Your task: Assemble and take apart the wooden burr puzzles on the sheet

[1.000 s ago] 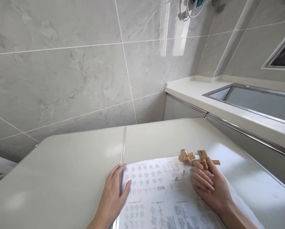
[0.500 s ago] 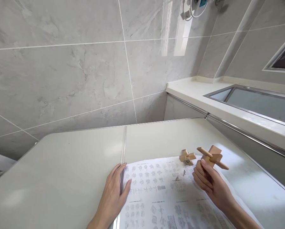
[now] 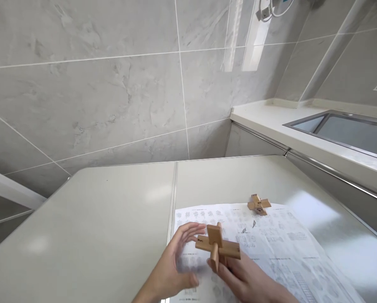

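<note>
A wooden interlocking puzzle [image 3: 218,237], with bars crossing in several directions, is raised over the printed sheet [image 3: 279,248]. My right hand [image 3: 248,275] grips it from below and the right, thumb against a lower bar. My left hand [image 3: 171,267] curves around the puzzle's left side, thumb and fingers wide apart. Its fingertips are close to the left bar; whether they touch it I cannot tell. A second, smaller wooden puzzle [image 3: 259,204] rests at the sheet's far edge, away from both hands.
The sheet, covered in small puzzle diagrams, lies on a pale table [image 3: 118,219] with a seam down its middle. Two tiny dark scraps [image 3: 254,224] are on the paper. Beyond the table stand a grey tiled wall [image 3: 96,97] and, at right, a white counter [image 3: 258,113] with a sink.
My right hand has brought the puzzle left and nearer to me, turning it. My left hand has lifted off the table and sheet edge and moved beside the puzzle. The view has shifted slightly left.
</note>
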Tool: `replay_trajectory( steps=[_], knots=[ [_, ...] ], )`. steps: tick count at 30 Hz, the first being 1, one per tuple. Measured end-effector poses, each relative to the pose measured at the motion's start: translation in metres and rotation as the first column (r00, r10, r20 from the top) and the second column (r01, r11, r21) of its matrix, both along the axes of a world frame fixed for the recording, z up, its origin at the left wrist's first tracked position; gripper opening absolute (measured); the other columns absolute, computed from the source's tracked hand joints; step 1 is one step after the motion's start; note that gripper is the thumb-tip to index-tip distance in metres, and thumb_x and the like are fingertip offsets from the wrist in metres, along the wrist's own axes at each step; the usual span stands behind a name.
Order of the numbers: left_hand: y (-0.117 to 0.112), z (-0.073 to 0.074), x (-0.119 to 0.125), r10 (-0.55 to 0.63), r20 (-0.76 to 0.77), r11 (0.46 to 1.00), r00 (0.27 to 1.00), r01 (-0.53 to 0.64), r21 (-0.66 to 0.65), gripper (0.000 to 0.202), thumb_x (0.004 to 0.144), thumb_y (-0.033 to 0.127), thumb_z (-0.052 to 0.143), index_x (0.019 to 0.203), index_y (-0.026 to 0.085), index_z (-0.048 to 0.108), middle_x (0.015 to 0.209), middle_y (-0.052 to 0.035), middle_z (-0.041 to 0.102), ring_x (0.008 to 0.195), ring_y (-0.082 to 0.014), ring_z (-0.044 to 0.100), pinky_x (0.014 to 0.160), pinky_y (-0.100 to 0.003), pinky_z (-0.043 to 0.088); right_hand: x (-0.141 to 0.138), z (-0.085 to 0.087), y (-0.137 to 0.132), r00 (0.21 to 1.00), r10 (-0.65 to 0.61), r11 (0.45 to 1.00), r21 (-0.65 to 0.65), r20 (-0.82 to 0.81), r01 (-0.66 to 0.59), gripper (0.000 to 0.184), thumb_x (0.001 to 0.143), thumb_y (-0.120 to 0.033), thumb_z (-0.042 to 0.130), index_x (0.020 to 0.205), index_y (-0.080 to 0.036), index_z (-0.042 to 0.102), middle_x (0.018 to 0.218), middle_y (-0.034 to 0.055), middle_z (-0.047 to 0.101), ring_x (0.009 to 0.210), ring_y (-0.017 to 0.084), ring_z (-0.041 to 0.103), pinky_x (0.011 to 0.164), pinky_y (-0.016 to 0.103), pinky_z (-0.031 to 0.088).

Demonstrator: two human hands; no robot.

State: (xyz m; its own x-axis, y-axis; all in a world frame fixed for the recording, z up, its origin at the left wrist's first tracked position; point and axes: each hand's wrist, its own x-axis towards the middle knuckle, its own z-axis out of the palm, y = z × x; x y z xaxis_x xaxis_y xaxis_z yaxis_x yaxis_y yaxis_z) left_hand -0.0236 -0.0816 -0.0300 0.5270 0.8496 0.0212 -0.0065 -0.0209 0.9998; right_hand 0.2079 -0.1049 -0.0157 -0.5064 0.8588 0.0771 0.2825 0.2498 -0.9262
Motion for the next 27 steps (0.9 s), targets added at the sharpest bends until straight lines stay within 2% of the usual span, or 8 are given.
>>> replay_trajectory(
  steps=[2, 5, 11, 15, 17, 19, 23, 27],
  knots=[
    [-0.004, 0.0, 0.002, -0.063, 0.088, 0.994, 0.994, 0.071, -0.083, 0.126, 0.052, 0.074, 0.095, 0.159, 0.029, 0.044, 0.161, -0.0192, 0.046, 0.152, -0.0442, 0.038, 0.128, -0.057, 0.025, -0.011, 0.0, -0.002, 0.998, 0.059, 0.998, -0.009, 0.036, -0.059, 0.034, 0.106, -0.037, 0.042, 0.075, -0.024, 0.04, 0.073, -0.0008, 0.05, 0.067, 0.017, 0.044, 0.062, 0.028, 0.038],
    [-0.008, 0.0, 0.005, -0.13, 0.191, 0.969, 0.973, 0.165, -0.182, 0.137, 0.044, 0.066, 0.101, 0.161, 0.03, 0.042, 0.16, -0.02, 0.047, 0.149, -0.0463, 0.042, 0.124, -0.06, 0.031, -0.021, -0.01, -0.006, 0.985, 0.147, 0.989, -0.039, 0.092, -0.144, 0.029, 0.101, -0.026, 0.044, 0.074, -0.023, 0.035, 0.069, -0.0033, 0.046, 0.062, 0.014, 0.038, 0.058, 0.027, 0.032],
    [-0.011, -0.005, 0.011, -0.086, 0.221, 0.971, 0.971, 0.132, -0.199, 0.115, 0.051, 0.057, 0.104, 0.152, 0.028, 0.056, 0.145, -0.0181, 0.059, 0.137, -0.0424, 0.055, 0.113, -0.055, 0.046, -0.028, -0.038, -0.011, 0.969, 0.178, 0.981, 0.051, 0.17, -0.189, 0.025, 0.098, -0.021, 0.044, 0.076, -0.023, 0.034, 0.066, -0.0055, 0.043, 0.058, 0.012, 0.031, 0.062, 0.028, 0.029],
    [-0.01, -0.005, 0.012, -0.007, 0.165, 0.986, 0.986, 0.034, -0.164, 0.106, 0.057, 0.052, 0.102, 0.15, 0.029, 0.055, 0.145, -0.0164, 0.057, 0.13, -0.0385, 0.058, 0.105, -0.049, 0.053, -0.02, -0.034, -0.01, 0.986, 0.098, 0.994, -0.07, 0.137, -0.089, 0.031, 0.102, -0.033, 0.049, 0.074, -0.022, 0.046, 0.064, -0.0055, 0.042, 0.058, 0.012, 0.033, 0.059, 0.026, 0.03],
    [-0.01, -0.004, 0.011, 0.041, 0.13, 0.988, 0.991, -0.021, -0.152, 0.104, 0.058, 0.054, 0.101, 0.148, 0.03, 0.055, 0.145, -0.0154, 0.056, 0.13, -0.0378, 0.057, 0.104, -0.047, 0.054, -0.013, -0.028, -0.009, 0.996, -0.008, 0.993, -0.114, 0.086, 0.018, 0.032, 0.102, -0.048, 0.054, 0.084, -0.022, 0.057, 0.065, -0.0046, 0.047, 0.06, 0.013, 0.037, 0.059, 0.026, 0.034],
    [-0.01, -0.003, 0.01, 0.083, 0.069, 0.988, 0.994, -0.073, -0.133, 0.103, 0.059, 0.055, 0.1, 0.148, 0.031, 0.055, 0.145, -0.0142, 0.056, 0.13, -0.037, 0.057, 0.106, -0.047, 0.053, -0.007, -0.026, -0.007, 0.996, -0.086, 0.983, -0.164, -0.019, 0.082, 0.046, 0.101, -0.064, 0.051, 0.089, -0.021, 0.062, 0.069, -0.0024, 0.053, 0.063, 0.014, 0.042, 0.062, 0.027, 0.038],
    [-0.012, -0.005, 0.01, 0.109, -0.052, 0.989, 0.993, -0.113, -0.097, 0.106, 0.058, 0.049, 0.101, 0.15, 0.033, 0.051, 0.15, -0.0133, 0.054, 0.134, -0.0368, 0.054, 0.113, -0.05, 0.048, -0.003, -0.031, -0.005, 0.946, -0.138, 0.891, -0.453, -0.294, -0.011, 0.066, 0.1, -0.081, 0.036, 0.075, -0.022, 0.052, 0.054, -0.0071, 0.039, 0.047, 0.01, 0.031, 0.049, 0.025, 0.029],
    [-0.015, -0.009, 0.01, 0.108, -0.119, 0.992, 0.987, -0.116, -0.057, 0.109, 0.058, 0.047, 0.102, 0.152, 0.034, 0.05, 0.153, -0.014, 0.052, 0.139, -0.0385, 0.05, 0.118, -0.053, 0.044, -0.007, -0.036, -0.004, 0.911, -0.194, 0.824, -0.565, -0.363, -0.049, 0.06, 0.099, -0.076, 0.05, 0.07, -0.023, 0.045, 0.05, -0.0095, 0.034, 0.043, 0.008, 0.029, 0.045, 0.024, 0.025]
  ],
)
